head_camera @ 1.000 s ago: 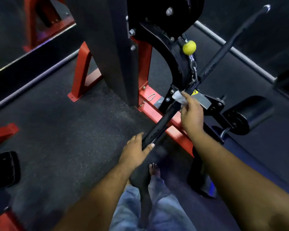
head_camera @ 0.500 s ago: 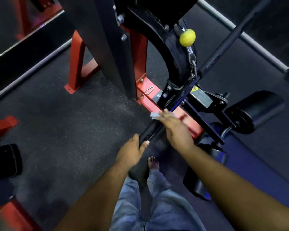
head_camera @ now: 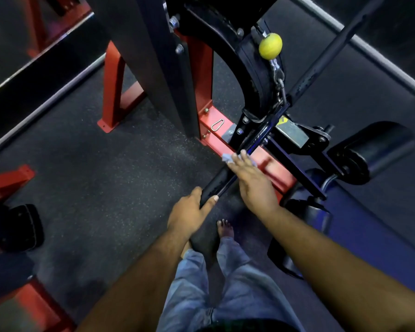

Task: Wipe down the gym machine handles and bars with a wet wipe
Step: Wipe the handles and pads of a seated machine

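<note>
head view: the left hand (head_camera: 189,212) grips the near end of the black bar (head_camera: 216,185) and keeps it steady. the right hand (head_camera: 252,180) lies over the bar a little further up, its fingers pressing the wet wipe (head_camera: 227,157) on it. to wipe well, i think the wipe should wrap around the bar and slide along its full length, also under the left hand's place.

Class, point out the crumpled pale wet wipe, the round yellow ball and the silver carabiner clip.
crumpled pale wet wipe (head_camera: 227,157), head view, exposed left edge.
round yellow ball (head_camera: 270,46), head view, centre.
silver carabiner clip (head_camera: 217,125), head view, loop's middle.
</note>
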Demonstrator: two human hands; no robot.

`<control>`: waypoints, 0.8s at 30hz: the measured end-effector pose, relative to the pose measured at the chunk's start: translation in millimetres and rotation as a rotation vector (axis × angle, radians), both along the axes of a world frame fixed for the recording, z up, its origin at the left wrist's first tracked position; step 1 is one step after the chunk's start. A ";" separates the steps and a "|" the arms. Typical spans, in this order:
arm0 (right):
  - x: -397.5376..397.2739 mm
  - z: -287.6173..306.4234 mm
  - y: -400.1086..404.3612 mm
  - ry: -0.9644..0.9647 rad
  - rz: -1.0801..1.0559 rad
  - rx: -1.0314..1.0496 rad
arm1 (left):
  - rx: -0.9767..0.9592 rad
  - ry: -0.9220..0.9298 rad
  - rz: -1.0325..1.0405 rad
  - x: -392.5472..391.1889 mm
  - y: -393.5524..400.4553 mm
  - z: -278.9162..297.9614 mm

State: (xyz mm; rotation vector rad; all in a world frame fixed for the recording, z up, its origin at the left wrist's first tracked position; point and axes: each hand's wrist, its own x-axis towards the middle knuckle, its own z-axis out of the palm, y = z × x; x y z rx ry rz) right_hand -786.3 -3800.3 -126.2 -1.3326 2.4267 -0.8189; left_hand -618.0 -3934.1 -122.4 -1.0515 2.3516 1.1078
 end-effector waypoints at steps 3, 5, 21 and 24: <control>-23.9 14.7 1.2 0.027 -0.002 -0.045 | -0.011 0.016 0.010 2.7 -1.5 3.1; -63.6 21.8 -5.7 0.034 -0.231 -0.042 | -0.028 0.018 0.030 4.2 -2.8 5.1; -66.4 34.1 -21.6 -0.201 -0.778 -0.207 | -0.059 0.015 0.042 4.2 -3.5 22.2; -98.6 30.6 -43.4 -0.243 -0.835 -0.127 | -0.075 0.016 0.042 4.3 -2.6 25.7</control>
